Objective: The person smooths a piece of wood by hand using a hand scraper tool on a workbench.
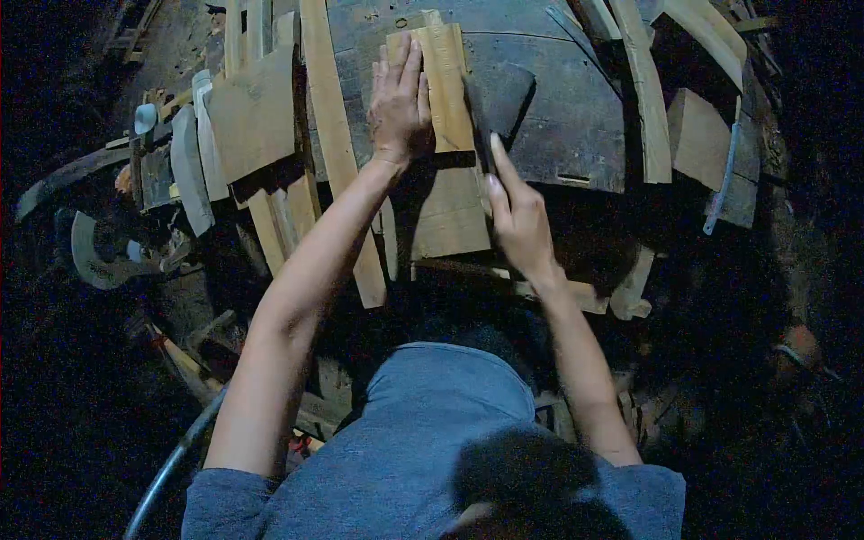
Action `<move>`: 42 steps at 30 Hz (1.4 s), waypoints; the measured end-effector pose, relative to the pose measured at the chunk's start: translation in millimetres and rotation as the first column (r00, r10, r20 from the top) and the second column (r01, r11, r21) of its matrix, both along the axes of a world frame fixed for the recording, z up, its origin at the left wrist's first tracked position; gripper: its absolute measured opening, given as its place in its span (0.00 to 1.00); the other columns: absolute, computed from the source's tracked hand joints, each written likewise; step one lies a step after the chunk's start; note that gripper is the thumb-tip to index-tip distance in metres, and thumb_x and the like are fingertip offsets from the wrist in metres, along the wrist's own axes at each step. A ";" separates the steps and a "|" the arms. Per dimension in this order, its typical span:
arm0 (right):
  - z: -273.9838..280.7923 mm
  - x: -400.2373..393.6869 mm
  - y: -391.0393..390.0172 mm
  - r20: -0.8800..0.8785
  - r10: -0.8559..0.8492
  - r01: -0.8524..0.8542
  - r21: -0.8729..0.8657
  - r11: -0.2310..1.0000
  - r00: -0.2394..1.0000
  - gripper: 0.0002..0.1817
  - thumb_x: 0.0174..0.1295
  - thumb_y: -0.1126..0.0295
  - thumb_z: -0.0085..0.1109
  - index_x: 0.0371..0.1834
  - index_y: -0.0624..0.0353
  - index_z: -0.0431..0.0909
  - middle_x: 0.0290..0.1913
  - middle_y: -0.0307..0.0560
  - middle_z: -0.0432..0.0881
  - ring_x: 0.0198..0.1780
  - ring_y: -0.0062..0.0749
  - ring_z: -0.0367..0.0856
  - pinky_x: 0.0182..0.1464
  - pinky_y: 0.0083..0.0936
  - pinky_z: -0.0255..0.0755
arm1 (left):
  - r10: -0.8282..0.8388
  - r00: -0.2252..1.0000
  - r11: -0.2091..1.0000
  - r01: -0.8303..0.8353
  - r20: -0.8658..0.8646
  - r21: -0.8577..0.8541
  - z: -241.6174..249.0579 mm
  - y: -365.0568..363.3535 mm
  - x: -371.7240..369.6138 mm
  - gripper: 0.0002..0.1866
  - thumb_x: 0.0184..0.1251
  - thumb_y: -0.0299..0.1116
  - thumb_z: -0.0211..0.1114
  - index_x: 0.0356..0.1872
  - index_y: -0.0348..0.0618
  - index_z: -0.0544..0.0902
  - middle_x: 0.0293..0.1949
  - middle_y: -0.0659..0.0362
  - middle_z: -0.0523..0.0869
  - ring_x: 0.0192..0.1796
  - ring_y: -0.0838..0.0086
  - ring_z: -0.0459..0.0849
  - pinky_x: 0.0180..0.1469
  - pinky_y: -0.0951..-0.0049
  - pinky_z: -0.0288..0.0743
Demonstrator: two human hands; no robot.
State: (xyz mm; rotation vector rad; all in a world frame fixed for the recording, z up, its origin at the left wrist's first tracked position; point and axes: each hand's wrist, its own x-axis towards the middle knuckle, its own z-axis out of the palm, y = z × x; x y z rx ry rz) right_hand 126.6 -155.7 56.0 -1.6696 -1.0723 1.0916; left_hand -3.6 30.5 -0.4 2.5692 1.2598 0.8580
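Note:
My left hand (400, 101) lies flat on a light wooden plank (447, 90), fingers stretched out away from me. That plank rests on a wider board (454, 220) that sticks out over the bench's near edge. Just right of the plank, my right hand (522, 220) is closed, its forefinger pointing forward. It grips what looks like a handsaw (479, 106), whose dark, blurred blade runs along the plank's right side. The handle is hidden in my hand. A dark angular shadow falls on the bench right of the blade.
The dark, worn workbench (576, 117) carries a long wooden strip (333, 126) and a broad board (256, 117) on the left. On the right are another strip (643, 99), a wooden block (706, 139) and a thin metal strip (723, 175). A curved piece (90, 252) lies at far left.

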 end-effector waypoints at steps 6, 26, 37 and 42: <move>2.6 -4.0 -4.1 0.145 0.003 -0.005 0.017 1.000 0.989 0.28 0.70 0.68 0.46 0.73 0.57 0.57 0.37 0.68 0.77 0.40 0.64 0.78 0.43 0.46 0.71 | 0.025 0.999 0.998 -0.023 0.029 -0.055 4.0 -4.3 2.7 0.24 0.72 0.35 0.51 0.67 0.46 0.70 0.72 0.58 0.65 0.72 0.46 0.60 0.73 0.51 0.53; 4.0 19.7 69.1 0.103 -0.016 0.015 0.013 1.000 0.995 0.24 0.72 0.64 0.42 0.69 0.61 0.63 0.57 0.72 0.73 0.60 0.60 0.73 0.58 0.40 0.69 | 0.017 0.998 0.992 -0.010 0.056 -0.123 13.2 -7.5 1.4 0.24 0.70 0.32 0.53 0.67 0.48 0.70 0.71 0.60 0.66 0.71 0.47 0.62 0.72 0.51 0.56; -0.3 16.8 35.4 0.082 -0.001 -0.004 0.060 0.998 0.997 0.25 0.71 0.64 0.45 0.70 0.59 0.63 0.38 0.74 0.78 0.41 0.66 0.80 0.42 0.47 0.72 | 0.045 0.997 0.997 -0.041 0.057 -0.066 10.1 -7.0 4.0 0.23 0.69 0.33 0.54 0.66 0.47 0.72 0.70 0.60 0.69 0.69 0.45 0.65 0.71 0.53 0.58; -1.6 6.3 24.4 0.040 -0.033 0.030 0.065 0.997 0.999 0.25 0.71 0.65 0.43 0.70 0.59 0.63 0.41 0.74 0.79 0.43 0.67 0.79 0.46 0.47 0.73 | 0.037 0.998 0.999 -0.036 0.058 -0.024 3.8 -6.2 3.0 0.23 0.70 0.31 0.53 0.66 0.46 0.72 0.69 0.57 0.69 0.69 0.49 0.66 0.70 0.56 0.60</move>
